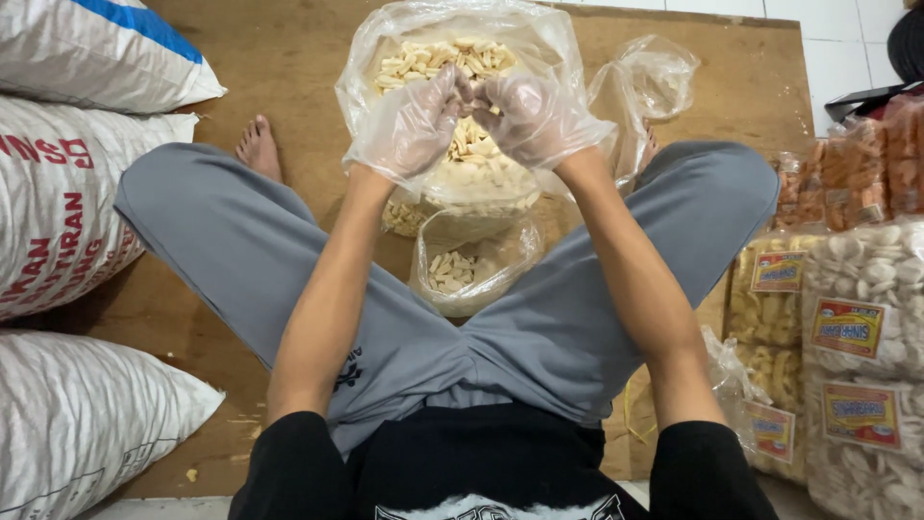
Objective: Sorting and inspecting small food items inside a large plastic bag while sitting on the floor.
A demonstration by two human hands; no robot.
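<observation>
Two gloved hands meet in front of you, above the large clear plastic bag of pale cracker pieces [462,58] that stands open on the brown wooden board [289,58]. Your left hand [409,125], in a loose see-through plastic glove, has its fingers curled and drawn together toward the other; your right hand [534,117], gloved the same way, mirrors it, fingertips touching at the middle. Whether anything is pinched between them, you cannot tell through the crumpled film. Just below, between your crossed legs in grey trousers [241,241], sits a small clear plastic bag [469,265] holding a few of the same pale pieces. White woven sacks [58,212] are stacked to your left; sealed labelled snack packets [866,327] pile up to your right.
</observation>
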